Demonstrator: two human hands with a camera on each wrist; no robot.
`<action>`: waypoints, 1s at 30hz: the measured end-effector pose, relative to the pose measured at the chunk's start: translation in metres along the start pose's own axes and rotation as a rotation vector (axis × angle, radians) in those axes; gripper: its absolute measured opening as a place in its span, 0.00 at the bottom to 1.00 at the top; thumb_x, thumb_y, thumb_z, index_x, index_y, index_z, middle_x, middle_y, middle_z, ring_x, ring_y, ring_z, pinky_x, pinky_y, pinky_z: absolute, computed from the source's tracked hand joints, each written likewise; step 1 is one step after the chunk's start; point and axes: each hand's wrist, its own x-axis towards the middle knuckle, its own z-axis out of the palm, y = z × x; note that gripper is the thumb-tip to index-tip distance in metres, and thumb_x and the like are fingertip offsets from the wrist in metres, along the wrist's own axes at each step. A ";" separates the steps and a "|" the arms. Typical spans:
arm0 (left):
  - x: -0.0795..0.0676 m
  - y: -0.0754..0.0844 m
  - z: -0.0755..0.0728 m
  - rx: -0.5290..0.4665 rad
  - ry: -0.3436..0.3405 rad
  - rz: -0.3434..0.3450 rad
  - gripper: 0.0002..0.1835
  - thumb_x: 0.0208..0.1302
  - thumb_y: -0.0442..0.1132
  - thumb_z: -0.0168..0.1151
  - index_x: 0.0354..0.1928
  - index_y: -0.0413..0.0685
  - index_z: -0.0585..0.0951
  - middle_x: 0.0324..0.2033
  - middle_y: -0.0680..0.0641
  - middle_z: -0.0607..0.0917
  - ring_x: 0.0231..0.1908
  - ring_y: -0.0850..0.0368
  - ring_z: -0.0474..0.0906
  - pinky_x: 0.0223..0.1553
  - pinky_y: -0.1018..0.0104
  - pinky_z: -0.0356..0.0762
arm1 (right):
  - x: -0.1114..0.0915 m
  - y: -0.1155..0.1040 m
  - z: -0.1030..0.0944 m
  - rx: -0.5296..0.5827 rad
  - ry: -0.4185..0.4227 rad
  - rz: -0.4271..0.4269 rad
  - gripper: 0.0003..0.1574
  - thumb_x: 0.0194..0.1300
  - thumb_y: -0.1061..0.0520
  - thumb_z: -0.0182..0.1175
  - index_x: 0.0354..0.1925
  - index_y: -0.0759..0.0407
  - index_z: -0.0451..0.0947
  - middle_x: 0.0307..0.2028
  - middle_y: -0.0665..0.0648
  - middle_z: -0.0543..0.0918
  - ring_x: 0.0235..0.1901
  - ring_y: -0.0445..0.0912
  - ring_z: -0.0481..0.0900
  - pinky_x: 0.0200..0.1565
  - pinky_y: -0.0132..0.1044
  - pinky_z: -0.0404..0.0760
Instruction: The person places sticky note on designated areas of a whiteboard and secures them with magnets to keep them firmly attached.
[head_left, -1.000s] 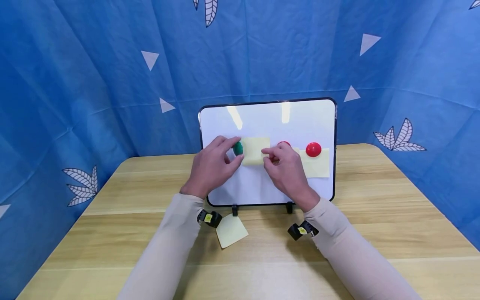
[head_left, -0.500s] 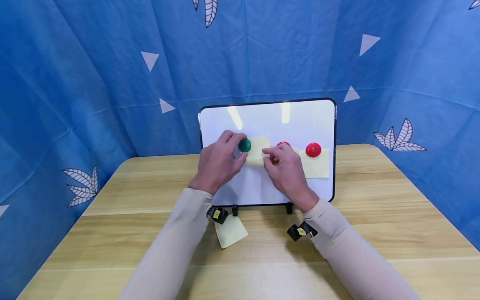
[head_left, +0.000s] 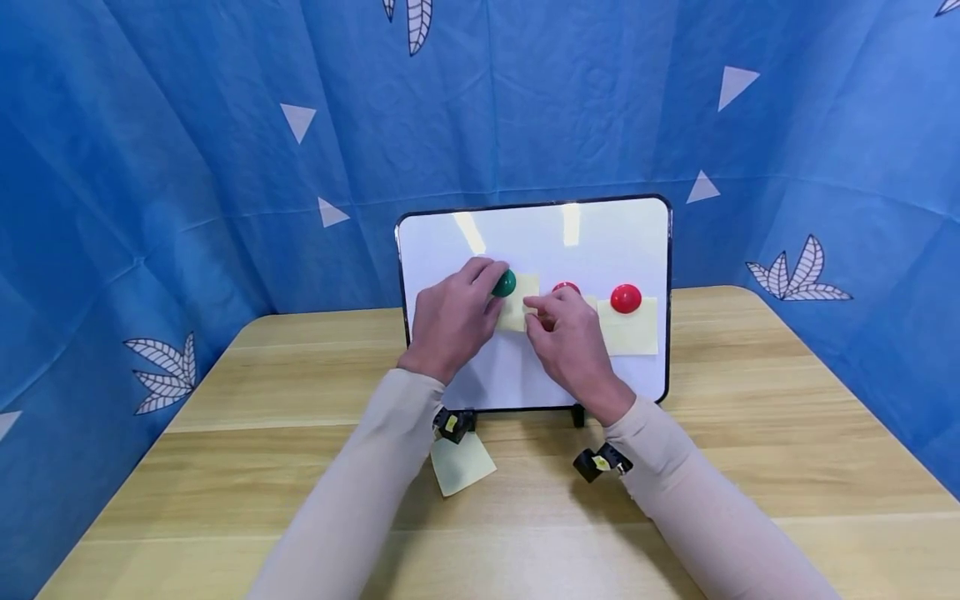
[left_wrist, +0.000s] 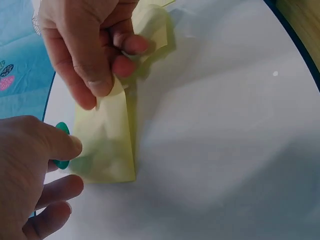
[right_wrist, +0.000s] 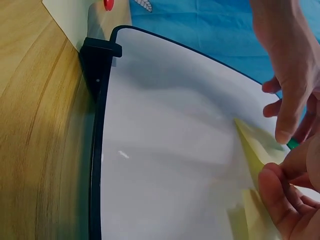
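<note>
Pinching the green magnet [head_left: 506, 283] between thumb and fingers, the left hand [head_left: 453, 321] is at the upper part of a yellow note [head_left: 516, 312] on the whiteboard [head_left: 615, 250]. The right hand [head_left: 573, 342] holds the same note by its right edge, in a narrow pinch which the left wrist view shows well. Whether the magnet already sits firmly on the paper, I cannot tell. In both wrist views one edge of the note stands away from the board, so I think the paper could slide or fall if the right fingers let go before the magnet has pressed it flat. It could also turn crooked, if the magnet is pushed sideways across it. Just beside the right hand is a red magnet [head_left: 567, 286], partly hidden; a careless knuckle might move it, and the note under it. The other red magnet [head_left: 626, 298] is farther to the right and seems less at risk. A loose note [head_left: 463, 467] lies on the table [head_left: 225, 483], below the board.
</note>
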 end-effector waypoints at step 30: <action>0.004 0.009 0.011 0.083 0.018 0.018 0.20 0.65 0.45 0.69 0.57 0.50 0.82 0.51 0.46 0.80 0.31 0.55 0.84 0.32 0.65 0.83 | -0.003 -0.002 0.001 -0.020 -0.013 0.013 0.20 0.62 0.64 0.69 0.53 0.65 0.84 0.38 0.59 0.77 0.38 0.49 0.81 0.38 0.39 0.85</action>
